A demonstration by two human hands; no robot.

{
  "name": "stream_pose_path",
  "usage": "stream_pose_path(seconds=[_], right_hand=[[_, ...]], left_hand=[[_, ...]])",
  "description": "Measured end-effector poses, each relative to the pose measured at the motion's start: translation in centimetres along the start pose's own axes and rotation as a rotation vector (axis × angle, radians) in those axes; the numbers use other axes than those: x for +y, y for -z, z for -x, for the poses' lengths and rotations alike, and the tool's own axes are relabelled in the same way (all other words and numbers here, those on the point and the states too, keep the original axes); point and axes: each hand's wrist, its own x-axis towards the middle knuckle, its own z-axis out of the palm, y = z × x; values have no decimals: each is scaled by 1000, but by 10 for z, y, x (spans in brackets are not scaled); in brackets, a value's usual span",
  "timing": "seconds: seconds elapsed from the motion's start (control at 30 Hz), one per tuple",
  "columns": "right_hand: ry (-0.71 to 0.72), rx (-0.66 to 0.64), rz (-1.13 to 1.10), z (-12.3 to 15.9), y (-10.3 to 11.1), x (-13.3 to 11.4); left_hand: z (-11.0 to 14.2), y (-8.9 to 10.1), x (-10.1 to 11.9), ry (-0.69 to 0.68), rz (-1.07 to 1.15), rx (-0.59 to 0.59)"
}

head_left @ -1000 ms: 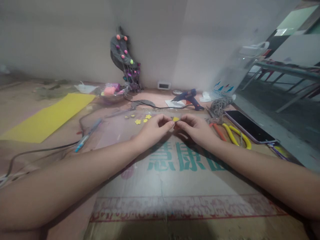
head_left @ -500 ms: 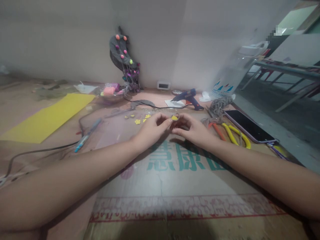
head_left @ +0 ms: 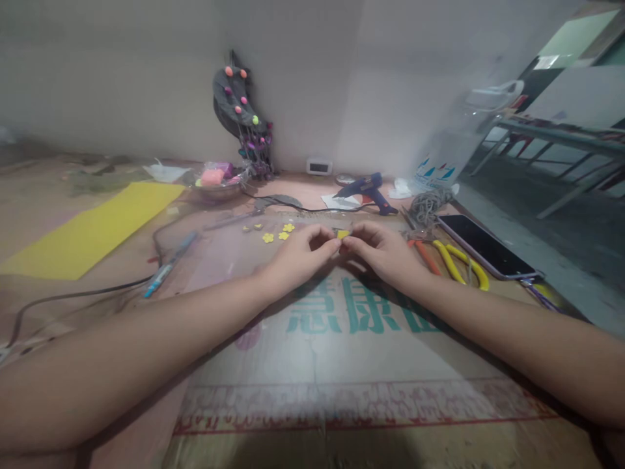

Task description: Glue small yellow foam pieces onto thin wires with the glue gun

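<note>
A small yellow piece [head_left: 343,234] is pinched between my two hands, over the middle of the table. My left hand [head_left: 312,249] grips its left side with thumb and fingers. My right hand [head_left: 375,246] closes on the right side, and the two thumb tips nearly meet below it. Whether the piece is felt or paper cannot be made out, and fingers cover part of it. Just left of my left hand lie several small yellow flower cutouts [head_left: 268,238] and a few tiny yellow bits [head_left: 258,227].
A yellow sheet [head_left: 92,231] and a blue pen [head_left: 170,264] lie left. A blue glue gun [head_left: 364,189] rests behind my hands. Yellow-handled pliers [head_left: 461,264], a phone [head_left: 488,246], grey yarn [head_left: 430,207] and a bottle [head_left: 444,146] are right. A decorated grey moon [head_left: 227,107] leans at the wall.
My right thumb has moved up and in against the yellow piece, and my fingertips have come closer together. More of the piece's yellow face now shows, slightly lower.
</note>
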Motion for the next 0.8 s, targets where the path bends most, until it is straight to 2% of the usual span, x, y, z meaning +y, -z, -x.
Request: stream_pose_path(seconds=[0.17,0.47,0.67,0.8], right_hand=[[-15,-5,-47,1,0,0],[4,18,-9,1,-1,-2],[-40,-11,0,2,-2,-7],[-21,0,6,2,-1,-4]], left_hand=[[-1,0,1,13,6,21],[2,0,1,-9,-43,-26],[-1,1,0,-42,14,58],[-1,0,0,-26,7,57]])
